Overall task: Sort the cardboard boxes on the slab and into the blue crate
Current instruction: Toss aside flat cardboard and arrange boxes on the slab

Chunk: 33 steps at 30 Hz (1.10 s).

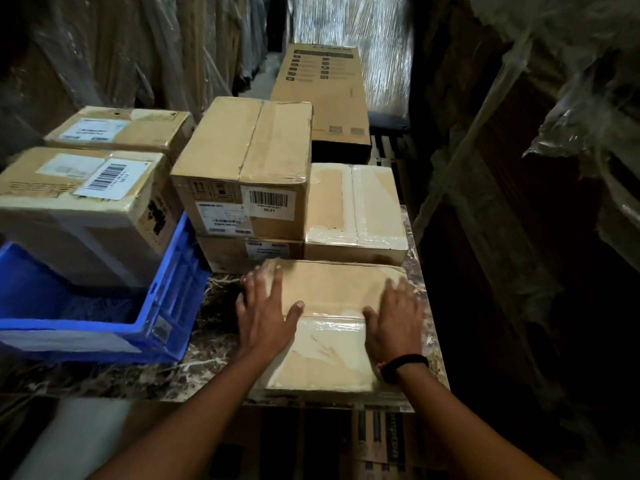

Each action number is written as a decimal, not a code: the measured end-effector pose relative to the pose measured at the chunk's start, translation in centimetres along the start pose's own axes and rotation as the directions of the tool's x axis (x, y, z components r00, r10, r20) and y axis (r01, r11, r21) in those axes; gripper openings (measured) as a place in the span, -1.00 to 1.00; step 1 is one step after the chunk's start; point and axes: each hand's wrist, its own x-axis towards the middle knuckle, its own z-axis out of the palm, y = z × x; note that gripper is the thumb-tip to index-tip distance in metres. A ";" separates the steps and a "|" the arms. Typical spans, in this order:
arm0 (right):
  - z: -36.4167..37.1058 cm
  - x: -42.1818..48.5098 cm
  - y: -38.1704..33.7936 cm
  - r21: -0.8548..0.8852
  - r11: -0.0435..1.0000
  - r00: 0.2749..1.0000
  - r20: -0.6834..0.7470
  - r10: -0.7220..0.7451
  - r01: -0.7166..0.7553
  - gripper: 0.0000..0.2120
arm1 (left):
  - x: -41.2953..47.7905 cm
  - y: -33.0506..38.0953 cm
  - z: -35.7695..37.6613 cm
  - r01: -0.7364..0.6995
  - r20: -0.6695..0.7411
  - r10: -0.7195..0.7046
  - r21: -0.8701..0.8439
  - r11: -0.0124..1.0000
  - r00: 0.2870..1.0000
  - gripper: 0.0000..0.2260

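A flat taped cardboard box (329, 355) lies on the marble slab (194, 372) at its near right edge. My left hand (266, 315) rests on the box's left side with fingers spread. My right hand (394, 318) rests flat on its right side. Behind it stand a small taped box (356, 213) and a larger labelled box (249, 168) stacked on a lower one (242, 252). The blue crate (166, 306) sits at the left with a barcoded box (79, 209) inside it.
Another labelled box (121, 128) stands behind the crate. A long printed carton (322, 91) lies further back. Plastic-wrapped stacks line both sides of the narrow aisle. More cartons (381, 441) sit under the slab's front edge.
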 end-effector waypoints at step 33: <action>-4.7 3.0 3.3 -0.025 0.937 0.772 0.575 -0.271 0.348 -0.02 | 2.1 -6.7 -3.1 -0.428 0.381 0.418 -0.063 0.902 0.825 0.08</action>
